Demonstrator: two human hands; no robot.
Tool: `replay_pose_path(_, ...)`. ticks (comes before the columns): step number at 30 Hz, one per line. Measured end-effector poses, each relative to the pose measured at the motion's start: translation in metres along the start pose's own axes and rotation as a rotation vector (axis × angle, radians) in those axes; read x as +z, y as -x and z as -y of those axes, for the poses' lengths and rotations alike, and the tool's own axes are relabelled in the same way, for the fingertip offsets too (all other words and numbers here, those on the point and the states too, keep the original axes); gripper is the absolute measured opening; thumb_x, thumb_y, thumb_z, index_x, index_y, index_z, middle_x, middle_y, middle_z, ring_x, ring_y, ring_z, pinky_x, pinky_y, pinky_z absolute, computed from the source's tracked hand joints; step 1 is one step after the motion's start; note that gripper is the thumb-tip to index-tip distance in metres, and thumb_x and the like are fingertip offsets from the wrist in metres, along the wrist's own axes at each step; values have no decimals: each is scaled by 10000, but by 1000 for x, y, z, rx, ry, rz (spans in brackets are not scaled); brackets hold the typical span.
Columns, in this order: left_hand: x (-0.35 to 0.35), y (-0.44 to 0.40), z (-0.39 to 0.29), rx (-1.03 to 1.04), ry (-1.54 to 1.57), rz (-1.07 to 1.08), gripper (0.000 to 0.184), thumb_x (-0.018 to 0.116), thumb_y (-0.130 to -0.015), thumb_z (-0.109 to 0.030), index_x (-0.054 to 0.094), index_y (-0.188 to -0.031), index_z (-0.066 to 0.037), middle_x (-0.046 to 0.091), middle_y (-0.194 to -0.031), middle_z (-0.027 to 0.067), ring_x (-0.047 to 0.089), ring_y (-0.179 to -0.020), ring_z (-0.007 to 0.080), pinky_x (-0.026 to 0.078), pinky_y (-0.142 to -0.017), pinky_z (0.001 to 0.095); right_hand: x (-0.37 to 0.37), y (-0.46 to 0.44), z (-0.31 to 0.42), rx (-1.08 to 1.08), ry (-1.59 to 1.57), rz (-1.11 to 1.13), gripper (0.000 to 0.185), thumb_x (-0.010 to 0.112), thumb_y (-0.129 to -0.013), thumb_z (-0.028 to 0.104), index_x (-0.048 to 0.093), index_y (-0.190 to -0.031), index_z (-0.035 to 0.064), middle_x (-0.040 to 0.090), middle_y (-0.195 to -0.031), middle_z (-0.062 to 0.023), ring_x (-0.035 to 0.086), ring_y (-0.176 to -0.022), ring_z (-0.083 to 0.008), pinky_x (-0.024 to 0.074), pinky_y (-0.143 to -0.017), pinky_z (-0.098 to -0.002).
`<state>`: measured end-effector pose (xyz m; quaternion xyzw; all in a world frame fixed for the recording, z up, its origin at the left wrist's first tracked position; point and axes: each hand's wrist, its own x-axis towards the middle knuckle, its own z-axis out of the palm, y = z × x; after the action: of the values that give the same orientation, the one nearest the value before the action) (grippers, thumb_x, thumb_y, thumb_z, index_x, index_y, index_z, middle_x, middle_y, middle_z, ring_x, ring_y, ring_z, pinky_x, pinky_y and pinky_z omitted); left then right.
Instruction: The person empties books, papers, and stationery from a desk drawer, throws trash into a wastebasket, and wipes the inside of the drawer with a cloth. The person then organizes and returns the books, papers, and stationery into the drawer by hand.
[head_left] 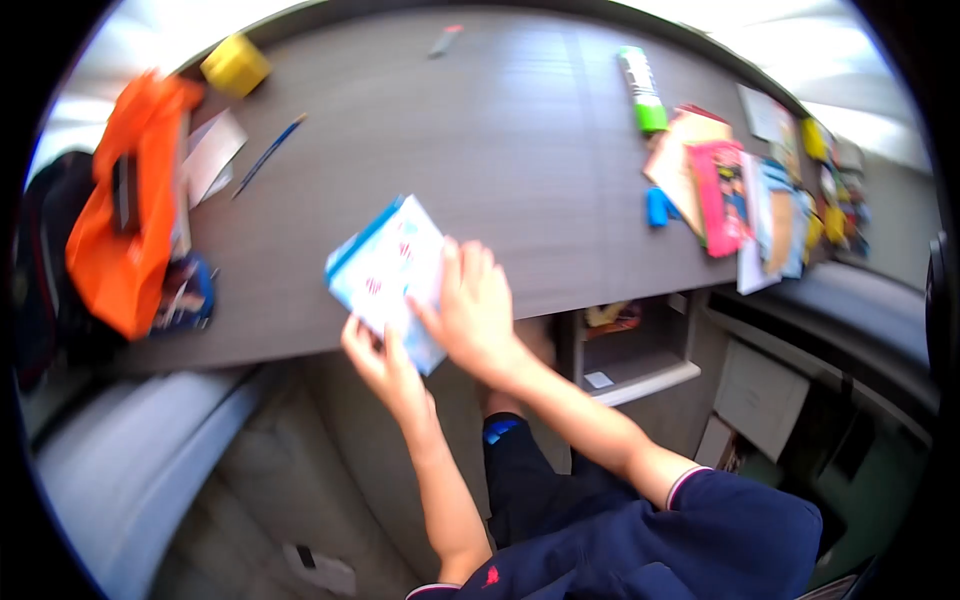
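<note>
Packet [395, 262]: one, flat, rectangular, white-and-blue with red prints — over the counter's [380, 100] near edge
Left hand [388, 375]: fingers grasping the packet's lower edge
Right hand [478, 308]: fingers straight against the packet — cannot tell whether gripping
Counter: dark wood grain; one open compartment [640, 357] below
Counter's left end: one crumpled orange bag [125, 245], one yellow block [236, 65]
Counter's right side: one green-and-white cylinder [642, 90]
</note>
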<state>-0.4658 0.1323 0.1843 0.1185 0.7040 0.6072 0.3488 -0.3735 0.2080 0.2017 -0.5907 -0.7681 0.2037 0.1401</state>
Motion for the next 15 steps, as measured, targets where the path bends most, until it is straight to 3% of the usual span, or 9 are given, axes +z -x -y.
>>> replay_pose_path(2, -1, 47, 16, 145, -371, 9, 389, 581, -997, -46, 428, -1348, 21, 566, -1336, 184, 576, -1189, 234, 467, -1007, 375, -9, 44, -24, 1, -48, -25, 785, 742, -833, 383, 420, -1405, -48, 488, -1159, -191, 501, -1061, -345, 419, -883, -441)
replay_pose_path(4, 14, 82, 21, -269, 92, -62, 410, 585, -999, -42, 432, -1376, 13, 559, -1360, 177, 580, -1195, 232, 465, -1029, 362, -16, 86, -42, 75, -79, -30, 804, 785, -809, 367, 430, -1418, -19, 458, -1197, -197, 471, -1083, -362, 402, -929, -460)
replay_pose_path(8, 7, 124, 68, -546, 332, 263, 558, 656, -944, -3, 421, -1449, -7, 563, -1367, 142, 581, -1208, 217, 466, -1053, 363, -43, 143, -92, 233, -271, 75, 727, 794, -809, 283, 451, -1408, 52, 442, -1187, -205, 448, -1122, -384, 401, -967, -473)
replay_pose_path(10, 11, 143, 79, -511, 236, 377, 509, 698, -910, 7, 503, -1380, 15, 602, -1326, 141, 599, -1190, 220, 466, -1048, 364, -53, 161, -128, 325, -432, 74, 746, 794, -808, 278, 419, -1410, 47, 441, -1196, -219, 458, -1143, -403, 426, -987, -490)
replay_pose_path(11, 20, 149, 72, -415, 121, 449, 478, 715, -897, 8, 538, -1341, 25, 636, -1275, 146, 618, -1162, 224, 471, -1040, 366, -63, 161, -145, 395, -626, 62, 774, 807, -801, 241, 399, -1428, 43, 427, -1267, -224, 498, -1164, -396, 467, -975, -438)
replay_pose_path(12, 30, 157, 62, -313, 7, 517, 448, 732, -884, 9, 573, -1302, 35, 669, -1224, 150, 637, -1135, 228, 475, -1032, 369, -76, 162, -165, 442, -863, 74, 796, 823, -791, 192, 380, -1436, 44, 481, -1216, -186, 557, -1119, -346, 486, -955, -408)
replay_pose_path(13, 50, 166, 44, -227, -21, 591, 335, 734, -894, -33, 638, -1205, 49, 709, -1136, 171, 670, -1080, 242, 495, -999, 376, -100, 155, -179, 380, -1019, 104, 782, 827, -775, 157, 402, -1421, 43, 510, -1162, -158, 572, -1082, -315, 489, -942, -401)
replay_pose_path(14, 60, 160, 41, 52, -109, 755, 264, 721, -912, -94, 672, -1127, 51, 717, -1105, 202, 682, -1065, 282, 518, -961, 393, -121, 146, -193, 307, -1172, 141, 768, 831, -759, 122, 424, -1406, 42, 539, -1109, -130, 587, -1046, -284, 492, -929, -394)
replay_pose_path(15, 73, 156, 38, 184, -48, 828, 244, 712, -917, -118, 682, -1088, 53, 715, -1104, 213, 686, -1057, 302, 525, -947, 397, -130, 137, -206, 64, -994, 25, 696, 812, -736, 59, 476, -1346, 47, 554, -1012, -108, 599, -980, -270, 487, -918, -377)
